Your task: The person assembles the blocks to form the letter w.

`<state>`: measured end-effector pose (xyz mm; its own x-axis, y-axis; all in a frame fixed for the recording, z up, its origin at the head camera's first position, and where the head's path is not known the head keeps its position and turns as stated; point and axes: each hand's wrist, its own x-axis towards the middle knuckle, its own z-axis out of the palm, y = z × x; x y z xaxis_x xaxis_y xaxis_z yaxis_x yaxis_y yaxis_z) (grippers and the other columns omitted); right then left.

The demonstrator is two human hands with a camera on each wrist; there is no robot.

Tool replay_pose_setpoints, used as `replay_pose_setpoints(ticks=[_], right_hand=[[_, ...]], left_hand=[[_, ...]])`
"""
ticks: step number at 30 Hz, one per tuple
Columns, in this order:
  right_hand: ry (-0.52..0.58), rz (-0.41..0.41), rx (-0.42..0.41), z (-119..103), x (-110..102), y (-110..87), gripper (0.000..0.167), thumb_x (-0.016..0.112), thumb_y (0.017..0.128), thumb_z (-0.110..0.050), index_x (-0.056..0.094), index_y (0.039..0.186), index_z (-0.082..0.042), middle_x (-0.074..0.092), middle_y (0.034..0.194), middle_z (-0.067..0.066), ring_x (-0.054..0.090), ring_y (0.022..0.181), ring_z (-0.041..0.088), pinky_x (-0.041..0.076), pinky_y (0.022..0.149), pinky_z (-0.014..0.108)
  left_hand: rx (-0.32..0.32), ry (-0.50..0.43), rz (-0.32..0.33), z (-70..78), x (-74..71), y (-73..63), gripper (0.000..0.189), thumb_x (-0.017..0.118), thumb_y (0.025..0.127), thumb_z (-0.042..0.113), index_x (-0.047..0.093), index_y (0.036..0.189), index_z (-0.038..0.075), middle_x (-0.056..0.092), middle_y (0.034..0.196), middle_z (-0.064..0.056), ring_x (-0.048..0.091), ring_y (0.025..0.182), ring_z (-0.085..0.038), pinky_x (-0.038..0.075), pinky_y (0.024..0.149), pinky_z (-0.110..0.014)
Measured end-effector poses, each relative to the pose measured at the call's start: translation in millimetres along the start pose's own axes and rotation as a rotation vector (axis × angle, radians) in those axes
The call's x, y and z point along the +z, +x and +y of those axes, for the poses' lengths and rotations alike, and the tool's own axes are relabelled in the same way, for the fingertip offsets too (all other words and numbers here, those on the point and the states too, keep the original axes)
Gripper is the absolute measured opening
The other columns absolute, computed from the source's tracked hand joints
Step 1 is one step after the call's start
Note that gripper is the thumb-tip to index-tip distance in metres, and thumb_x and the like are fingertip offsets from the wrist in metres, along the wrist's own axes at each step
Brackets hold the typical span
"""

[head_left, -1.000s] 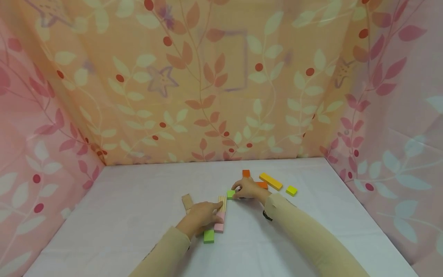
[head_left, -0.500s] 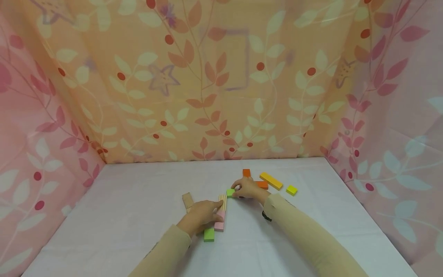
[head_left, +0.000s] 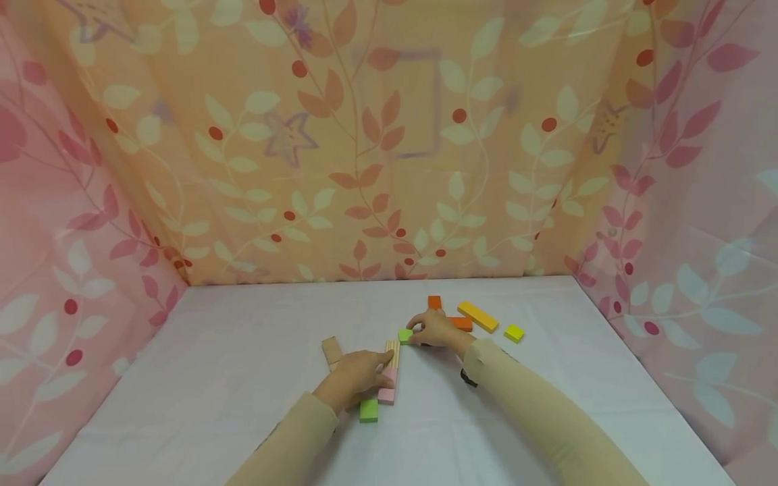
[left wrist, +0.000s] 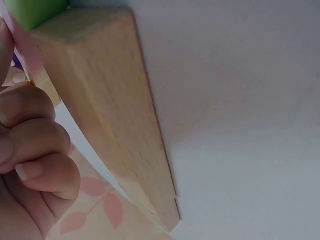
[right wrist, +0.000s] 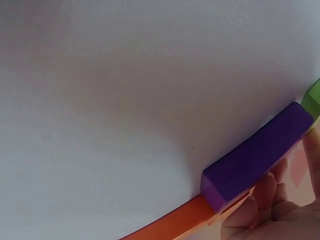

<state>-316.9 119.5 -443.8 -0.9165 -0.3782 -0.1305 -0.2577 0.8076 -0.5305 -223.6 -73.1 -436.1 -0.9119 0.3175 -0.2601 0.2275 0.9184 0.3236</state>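
Observation:
My left hand [head_left: 357, 374] lies over a row of toy blocks, its thumb and index finger pinching a pink block [head_left: 392, 375]. A striped block [head_left: 394, 347] adjoins it on the far side; a second pink block [head_left: 386, 397] is on the near side. Three curled fingers [left wrist: 42, 135] show beside a long plain wooden block [left wrist: 112, 100] in the left wrist view. With thumb and index finger, my right hand [head_left: 436, 329] pinches a light green block [head_left: 404, 335]. Beside that hand, a purple block [right wrist: 260, 155] lies between the green block and an orange one; the hand hides it from the head camera.
Two orange blocks [head_left: 460, 325], a long yellow block [head_left: 478, 317] and a small bright yellow block [head_left: 514, 333] lie at the back right. Another green block [head_left: 369, 410] is nearest the front. A tan block [head_left: 331, 349] sits left. Floral curtains [head_left: 365, 169] enclose the white-covered table [head_left: 231, 337].

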Motion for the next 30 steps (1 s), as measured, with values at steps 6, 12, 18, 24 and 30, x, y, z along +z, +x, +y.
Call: replay_pose_setpoints(ticks=[6, 12, 18, 24, 30], right_hand=[[0.027, 0.037, -0.047, 12.2, -11.1, -4.4, 0.036, 0.076, 0.085, -0.021, 0.071, 0.119, -0.012, 0.065, 0.107, 0.011, 0.052, 0.099, 0.026, 0.044, 0.083, 0.041], [0.039, 0.031, -0.004, 32.7, -28.1, -19.5, 0.038, 0.076, 0.085, -0.019, 0.069, 0.121, -0.009, 0.057, 0.099, 0.010, 0.047, 0.095, 0.025, 0.041, 0.082, 0.040], [0.018, 0.024, 0.052, 47.0, -27.7, -31.2, 0.043, 0.080, 0.081, -0.023, 0.069, 0.120, -0.009, 0.060, 0.111, 0.010, 0.045, 0.105, 0.030, 0.038, 0.091, 0.046], [0.025, 0.037, 0.083, 50.4, -20.9, -35.3, 0.036, 0.083, 0.078, -0.025, 0.072, 0.109, -0.012, 0.064, 0.100, 0.004, 0.045, 0.099, 0.027, 0.038, 0.086, 0.042], [0.077, -0.025, 0.056, 54.5, -22.6, -37.6, 0.027, 0.077, 0.084, -0.033, 0.072, 0.097, -0.010, 0.061, 0.086, 0.000, 0.051, 0.084, 0.020, 0.042, 0.074, 0.033]], left_hand=[[0.017, -0.004, 0.011, 0.3, 0.1, 0.8, 0.064, 0.072, 0.085, 0.041, 0.053, 0.141, 0.016, 0.058, 0.133, -0.015, 0.052, 0.125, -0.033, 0.038, 0.103, -0.047], [-0.004, -0.051, -0.002, 2.3, 1.6, 0.2, 0.065, 0.072, 0.085, 0.039, 0.052, 0.143, 0.018, 0.056, 0.136, -0.015, 0.049, 0.128, -0.034, 0.035, 0.105, -0.049], [-0.021, -0.065, -0.004, 0.2, 2.1, -0.8, 0.065, 0.072, 0.085, 0.039, 0.051, 0.144, 0.018, 0.055, 0.137, -0.015, 0.048, 0.129, -0.034, 0.034, 0.106, -0.049], [-0.036, -0.089, -0.003, -1.2, 2.1, -1.3, 0.065, 0.072, 0.085, 0.039, 0.051, 0.144, 0.019, 0.054, 0.138, -0.014, 0.046, 0.130, -0.034, 0.033, 0.106, -0.050], [-0.040, -0.098, -0.010, -0.3, 2.5, -1.7, 0.065, 0.073, 0.085, 0.038, 0.051, 0.144, 0.019, 0.054, 0.139, -0.013, 0.046, 0.130, -0.034, 0.033, 0.106, -0.050]])
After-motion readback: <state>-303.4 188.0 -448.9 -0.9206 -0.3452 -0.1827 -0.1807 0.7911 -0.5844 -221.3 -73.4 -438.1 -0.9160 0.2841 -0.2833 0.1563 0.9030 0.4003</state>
